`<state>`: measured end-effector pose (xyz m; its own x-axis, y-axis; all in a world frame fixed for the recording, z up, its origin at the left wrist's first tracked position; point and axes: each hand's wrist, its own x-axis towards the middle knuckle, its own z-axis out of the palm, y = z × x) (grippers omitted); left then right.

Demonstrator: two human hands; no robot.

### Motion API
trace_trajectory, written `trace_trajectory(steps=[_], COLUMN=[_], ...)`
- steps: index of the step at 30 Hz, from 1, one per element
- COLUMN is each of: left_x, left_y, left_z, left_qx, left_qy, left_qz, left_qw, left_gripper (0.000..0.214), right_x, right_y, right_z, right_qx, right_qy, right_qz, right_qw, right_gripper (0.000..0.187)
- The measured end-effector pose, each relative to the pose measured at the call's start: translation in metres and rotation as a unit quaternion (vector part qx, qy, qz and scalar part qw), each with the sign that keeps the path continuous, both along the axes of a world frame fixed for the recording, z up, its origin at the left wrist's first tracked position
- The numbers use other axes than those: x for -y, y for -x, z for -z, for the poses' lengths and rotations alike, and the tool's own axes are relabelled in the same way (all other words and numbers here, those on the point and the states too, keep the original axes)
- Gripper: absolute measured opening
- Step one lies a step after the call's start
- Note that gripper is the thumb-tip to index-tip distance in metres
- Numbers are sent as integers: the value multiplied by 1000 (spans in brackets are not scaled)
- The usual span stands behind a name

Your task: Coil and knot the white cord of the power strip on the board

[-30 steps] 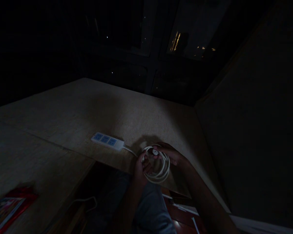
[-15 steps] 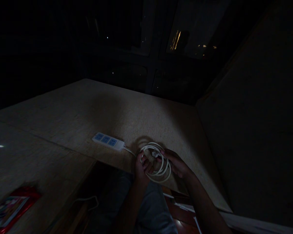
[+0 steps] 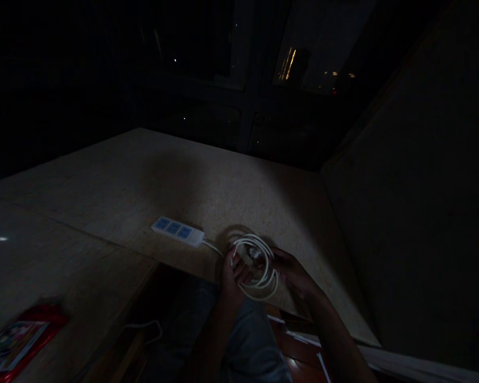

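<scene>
Curling round the cable coil [image 3: 267, 264] — left hand [image 3: 231, 275], fingers bent.

power strip [image 3: 178, 231]: smooth plastic | cord [image 3: 267, 271]: smooth plastic | counter [image 3: 231, 186]: stone-like, slight sheen | packet [image 3: 19, 343]: glossy

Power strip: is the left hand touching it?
Apart. The head view shows bare tabletop between the power strip and left hand, crossed by the white cable.
</scene>
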<state>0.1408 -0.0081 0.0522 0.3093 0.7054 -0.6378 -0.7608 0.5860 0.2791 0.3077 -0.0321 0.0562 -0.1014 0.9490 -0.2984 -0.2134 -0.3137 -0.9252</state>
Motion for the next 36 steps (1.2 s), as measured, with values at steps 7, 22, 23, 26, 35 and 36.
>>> trace_trajectory(steps=[7,22,23,26,35,36], left_x=[3,7,8,10,10,9], left_y=[5,14,15,18,13,11], left_z=[1,4,5,7,2,1], left_qx=[32,130,133,129,105,96], left_qy=[-14,-44,-46,-46,-36,-36], left_qz=[-10,-54,-53,-56,-91,-97], left_qw=[999,989,989,989,990,990], left_gripper=[45,55,55,55,56,56], right_x=[21,24,24,24,23,24], right_y=[-7,3,2,-2,2,1], right_z=[7,12,16,25,37,34], right_qx=[-51,-117,-139,-164,-183,-191], right_qy=[56,80,88,94,40,22], right_qz=[49,135,135,128,210,227], right_qw=[996,981,977,974,960,955], right_gripper=[51,26,25,22,22,22])
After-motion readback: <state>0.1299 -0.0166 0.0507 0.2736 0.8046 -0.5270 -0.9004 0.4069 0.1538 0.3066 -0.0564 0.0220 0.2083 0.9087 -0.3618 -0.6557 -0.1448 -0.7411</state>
